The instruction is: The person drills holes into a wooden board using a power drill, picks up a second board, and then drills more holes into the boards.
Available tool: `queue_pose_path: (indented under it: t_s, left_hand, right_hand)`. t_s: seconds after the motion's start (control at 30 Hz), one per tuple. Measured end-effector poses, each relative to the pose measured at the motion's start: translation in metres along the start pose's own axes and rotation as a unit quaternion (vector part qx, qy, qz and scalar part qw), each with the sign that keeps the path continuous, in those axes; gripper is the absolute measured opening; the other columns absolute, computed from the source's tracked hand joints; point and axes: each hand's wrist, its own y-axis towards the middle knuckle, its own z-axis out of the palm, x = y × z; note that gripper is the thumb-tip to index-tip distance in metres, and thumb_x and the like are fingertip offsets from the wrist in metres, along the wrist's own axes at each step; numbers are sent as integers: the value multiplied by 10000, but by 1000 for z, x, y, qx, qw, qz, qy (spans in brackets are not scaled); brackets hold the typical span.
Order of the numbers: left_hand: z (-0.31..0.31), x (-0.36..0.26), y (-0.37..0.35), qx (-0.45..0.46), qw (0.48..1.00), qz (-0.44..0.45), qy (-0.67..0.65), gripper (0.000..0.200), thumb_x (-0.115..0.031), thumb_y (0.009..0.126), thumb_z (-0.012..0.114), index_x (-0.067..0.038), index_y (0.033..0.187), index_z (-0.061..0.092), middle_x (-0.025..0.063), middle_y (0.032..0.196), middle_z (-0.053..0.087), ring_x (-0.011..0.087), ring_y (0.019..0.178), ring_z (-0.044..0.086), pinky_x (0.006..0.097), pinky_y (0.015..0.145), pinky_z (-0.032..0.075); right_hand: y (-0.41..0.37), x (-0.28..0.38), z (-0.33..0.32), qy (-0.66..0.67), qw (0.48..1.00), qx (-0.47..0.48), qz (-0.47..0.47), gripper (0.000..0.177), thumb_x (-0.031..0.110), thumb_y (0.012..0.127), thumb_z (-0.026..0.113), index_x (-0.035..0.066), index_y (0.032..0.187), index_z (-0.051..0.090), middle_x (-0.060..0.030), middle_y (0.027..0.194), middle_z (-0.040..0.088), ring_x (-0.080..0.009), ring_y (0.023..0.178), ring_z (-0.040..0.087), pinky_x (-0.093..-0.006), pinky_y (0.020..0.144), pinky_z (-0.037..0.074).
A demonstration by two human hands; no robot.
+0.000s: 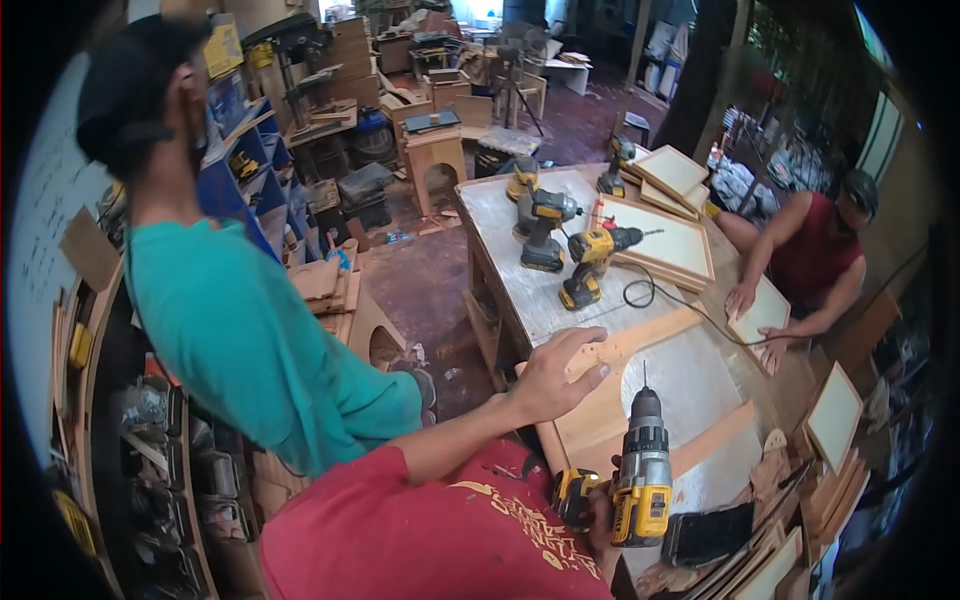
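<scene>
My left hand (555, 375) is over the near side of the worktable, thumb and fingers spread apart. Under and beside it lies a pale wooden panel (590, 412) with a curved cutout along one edge. A yellow and black cordless drill (643, 485) stands nearly upright in my right hand (602, 518), close to my body, its thin bit pointing away from me. My fingers wrap its grip, partly hidden behind the drill body. A wooden strip (708, 440) lies just beyond the drill.
More cordless drills, including a yellow drill (592, 262) and an impact driver (545, 228), stand on the worktable (560, 318). Framed panels (665, 240) are stacked behind them. Across the table a person (815, 250) holds another framed panel (762, 312). A person in teal (225, 320) stands at my left.
</scene>
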Motion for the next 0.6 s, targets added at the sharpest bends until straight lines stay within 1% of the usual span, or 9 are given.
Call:
queue_pose_path:
  t_s: [0.07,0.23,0.27,0.3,0.4,0.5,0.53,0.57,0.6]
  left_hand:
    - [-18,-15,-2,-29,1000,-1,8,407,-148,897,735,5,1260,630,198,1187,675,345,1119,665,415,967,522]
    - [-80,-35,-35,-116,989,-45,79,316,-81,885,706,-6,1191,686,138,1104,719,205,1010,694,325,858,539]
    - [-94,-36,-35,-181,977,49,100,272,-69,867,743,25,1119,702,119,940,732,139,780,719,265,674,553]
    - [-120,-54,-42,-173,967,28,185,210,-44,876,722,30,1073,712,75,814,711,121,725,707,252,632,544]
    - [-209,-70,-26,-379,898,10,223,129,-93,975,631,21,982,692,37,729,673,98,597,601,265,592,490]
    - [-314,-70,60,-417,837,15,355,228,-212,998,666,7,1030,720,49,788,696,100,721,636,264,692,503]
    - [-348,-55,99,-411,790,40,453,276,-246,993,664,8,1079,733,105,886,750,162,816,696,308,774,534]
    - [-389,-28,137,-378,810,34,448,414,-393,966,667,-23,1138,741,160,1008,766,268,961,733,388,867,546]
    - [-412,-13,180,-333,790,-50,512,517,-482,946,644,-16,1149,738,192,1060,754,332,1030,713,425,903,540]
  right_hand:
    - [9,-24,-3,-20,998,3,-54,632,26,863,606,19,1471,437,-29,854,562,-97,649,523,-219,490,467]
    - [17,-18,2,11,1000,15,-18,634,34,856,607,18,1468,442,-23,843,559,-94,652,522,-216,489,467]
    - [19,-13,2,22,1000,19,-4,634,36,855,607,17,1467,443,-21,841,558,-93,653,522,-215,488,467]
    - [21,-8,3,36,999,22,12,635,37,854,607,17,1467,444,-20,839,558,-93,654,522,-214,488,466]
    - [32,11,8,63,996,34,53,636,42,850,607,16,1465,447,-16,832,556,-91,656,521,-212,487,466]
    - [38,-12,3,-30,999,38,15,532,54,893,604,25,1414,502,-36,924,603,-144,760,581,-292,645,507]
    - [37,-13,6,-37,998,38,17,485,77,905,617,32,1380,529,-40,925,612,-160,793,594,-313,678,511]
    - [36,-15,9,-45,998,38,19,440,100,917,630,39,1346,556,-44,925,620,-177,825,606,-334,711,515]
    - [36,-17,11,-53,998,37,21,396,123,929,643,46,1312,584,-48,925,628,-193,858,618,-354,744,518]
